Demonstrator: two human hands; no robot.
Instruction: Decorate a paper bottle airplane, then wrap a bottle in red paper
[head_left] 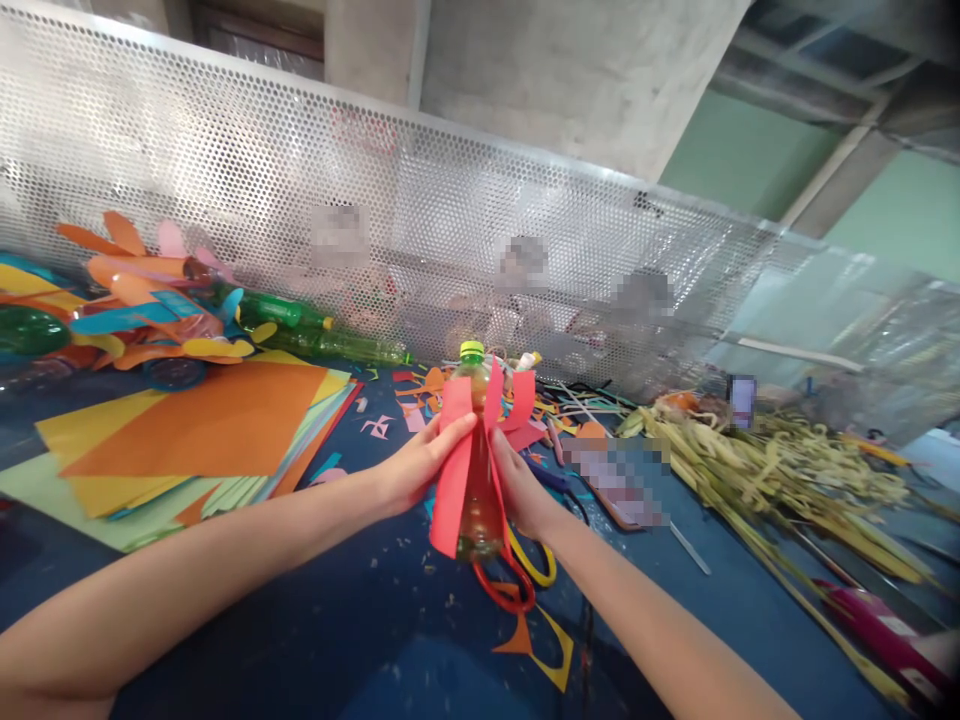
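Upright in the middle is a clear greenish plastic bottle (481,515) with a lime-green cap. A sheet of red paper (450,500) is bent around its sides, leaving a gap at the front. My left hand (424,460) presses the paper to the bottle from the left, thumb on the front. On the right side my right hand (523,488) is closed around paper and bottle, its fingers mostly hidden. Behind the bottle's base lie scissors with red and yellow handles (517,590). An orange and yellow paper offcut (551,645) rests in front.
Coloured paper sheets (195,420) are stacked at the left, below bottle-and-paper models (165,290). Paper scraps (424,400) lie behind the bottle. At the right are a phone (611,485), dry plant strips (795,460) and a magenta object (874,620). A perforated metal panel (247,190) stands behind.
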